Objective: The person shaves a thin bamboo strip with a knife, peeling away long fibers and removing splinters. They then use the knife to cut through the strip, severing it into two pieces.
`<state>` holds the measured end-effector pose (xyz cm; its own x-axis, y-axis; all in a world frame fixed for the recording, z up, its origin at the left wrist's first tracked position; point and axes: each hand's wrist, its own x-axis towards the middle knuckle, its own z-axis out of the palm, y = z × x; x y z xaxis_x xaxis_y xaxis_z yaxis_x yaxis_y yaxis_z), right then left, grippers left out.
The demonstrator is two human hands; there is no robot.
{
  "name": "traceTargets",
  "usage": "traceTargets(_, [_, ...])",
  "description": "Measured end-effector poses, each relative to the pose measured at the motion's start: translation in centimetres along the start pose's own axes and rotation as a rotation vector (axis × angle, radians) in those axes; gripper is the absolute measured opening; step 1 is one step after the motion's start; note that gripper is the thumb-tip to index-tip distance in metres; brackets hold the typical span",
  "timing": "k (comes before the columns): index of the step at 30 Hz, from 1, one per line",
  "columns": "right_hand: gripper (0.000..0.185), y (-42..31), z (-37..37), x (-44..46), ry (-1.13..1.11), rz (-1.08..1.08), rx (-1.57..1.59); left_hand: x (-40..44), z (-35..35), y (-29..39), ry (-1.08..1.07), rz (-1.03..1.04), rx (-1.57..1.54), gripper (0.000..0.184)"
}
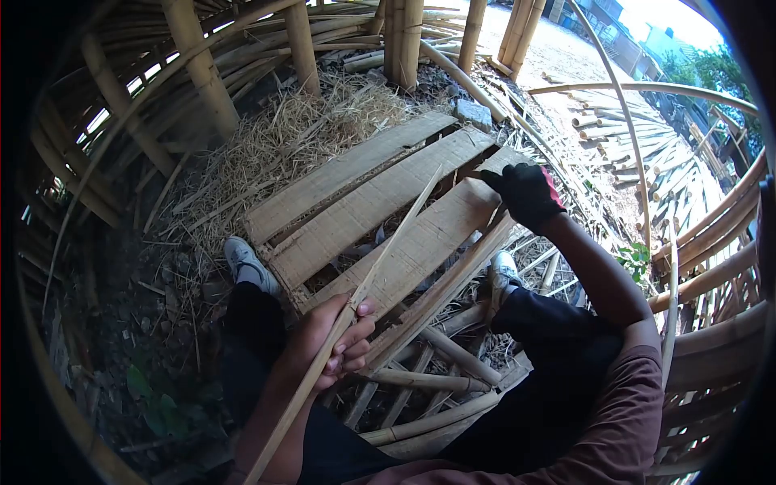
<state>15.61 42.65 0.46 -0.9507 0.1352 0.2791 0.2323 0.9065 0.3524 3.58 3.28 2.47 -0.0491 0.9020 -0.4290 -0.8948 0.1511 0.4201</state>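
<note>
My bare left hand [338,343] is closed around a long, thin bamboo strip [303,392]. The strip slants from the bottom edge up across a low slatted wooden platform [368,190], narrowing to its far end above the boards. My right hand [529,196], in a black and red glove, is closed over the platform's right side, near the far end of the strip. Whatever those gloved fingers grip is mostly hidden; a small brownish piece shows just left of them.
Shoes [246,263] flank the platform. Straw and shavings [315,121] cover the ground behind it. Upright bamboo posts [404,44] stand at the back, with a grey block [473,115] nearby. Cut bamboo poles [647,145] lie right, beside curved bamboo [715,279].
</note>
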Motion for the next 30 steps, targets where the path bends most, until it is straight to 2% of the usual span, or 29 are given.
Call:
traceTargets(1, [0.028, 1.7, 2.7, -0.2, -0.011, 0.192, -0.229, 0.0, 0.2, 0.0, 0.015, -0.002, 0.016, 0.032])
traceTargets(4, [0.026, 4.5, 2.9, -0.5, 0.025, 0.261, -0.266, 0.0, 0.3, -0.3, 0.031, -0.008, 0.038, 0.030])
traceTargets(6, [0.039, 1.9, -0.1, 0.2, 0.079, 0.122, -0.264, 0.0, 0.4, -0.2, 0.040, -0.004, 0.041, 0.029])
traceTargets(8, [0.037, 0.5, -2.4, 0.7, -0.048, -0.127, -0.171, 0.0, 0.4, -0.2, 0.048, -0.003, 0.067, 0.028])
traceTargets(12, [0.031, 3.8, 2.8, 0.3, 0.032, -0.122, -0.095, 0.0, 0.5, -0.3, 0.068, -0.008, 0.071, 0.027])
traceTargets(14, [0.026, 6.2, 4.5, 0.1, -0.218, 0.314, -0.342, 0.1, 0.4, -0.4, 0.039, -0.026, 0.105, 0.026])
traceTargets(15, [0.021, 7.4, 5.9, -0.2, -0.031, 0.313, -0.262, 0.2, 0.6, -0.5, 0.033, -0.022, 0.105, 0.026])
traceTargets(16, [0.021, 6.4, 4.4, 0.1, -0.027, 0.309, -0.266, 0.5, 0.9, -0.8, 0.088, 0.013, 0.116, 0.026])
traceTargets(18, [0.024, 1.2, -1.1, 0.7, -0.004, 0.393, 0.004, 0.7, 1.5, -1.0, 0.147, 0.054, 0.119, 0.025])
traceTargets(20, [0.025, -1.9, -1.6, 1.0, 0.157, 0.327, 0.307, 0.6, 2.3, -0.7, 0.276, 0.010, 0.198, 0.027])
traceTargets(21, [0.025, -2.9, -1.2, 1.0, 0.196, 0.268, 0.375, 0.6, 2.0, -0.8, 0.278, 0.008, 0.194, 0.027])
traceTargets(23, [0.025, -3.7, -0.2, 1.3, 0.235, 0.206, 0.441, 0.6, 1.2, -0.7, 0.087, -0.013, 0.229, 0.028])
traceTargets(25, [0.030, -3.8, 0.7, 2.2, 0.117, 0.175, 0.596, 0.7, 0.9, -0.6, 0.070, -0.040, 0.160, 0.028])
traceTargets(26, [0.030, -4.3, -1.1, 2.9, 0.120, 0.174, 0.594, 0.8, 0.8, -0.6, 0.055, -0.071, 0.091, 0.027])
traceTargets(28, [0.038, -4.8, -4.7, 4.1, -0.594, 0.801, 1.211, 1.1, 0.5, -0.5, 0.035, -0.073, 0.044, 0.027])
traceTargets(29, [0.044, -4.6, -4.4, 4.3, -0.670, 0.845, 1.377, 1.2, 0.4, -0.5, 0.017, -0.080, -0.007, 0.026])
traceTargets(30, [0.044, -4.5, -4.2, 4.7, -0.672, 0.843, 1.373, 1.3, 0.3, -0.6, 0.015, -0.078, -0.010, 0.026])
